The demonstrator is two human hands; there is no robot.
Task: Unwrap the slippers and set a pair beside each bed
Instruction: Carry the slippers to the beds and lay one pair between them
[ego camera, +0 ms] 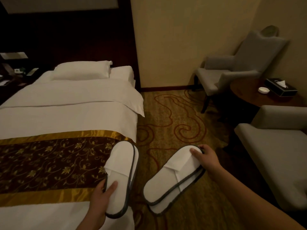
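Left hand [99, 195] grips the heel end of one slipper stack [122, 176], thumb on top and fingers hidden beneath; the stack lies over the bed [66, 110] edge, on the gold-and-brown runner [41, 165]. Right hand [206, 155] clasps the toe end of a second stack [174, 176], thumb on the white upper and fingers curled round the far edge out of sight, holding it above the carpet [167, 117] just beside the bed. Each stack shows two dark-trimmed soles, one under the other, so four slippers in two pairs; the lower slipper of each is mostly covered. No wrapper can be made out on either, though the light is dim.

One bed shows, cut off at the left and bottom, with one pillow [83, 70]. Left of it a dark nightstand [11, 77] holds small items too dim to identify. Two grey armchairs [239, 70] stand at the right, the nearer one cropped by the edge. Between them a round table [249, 92] carries one black tissue box [280, 87] with a tissue poking out and one small white dish [263, 90], whose contents cannot be seen.
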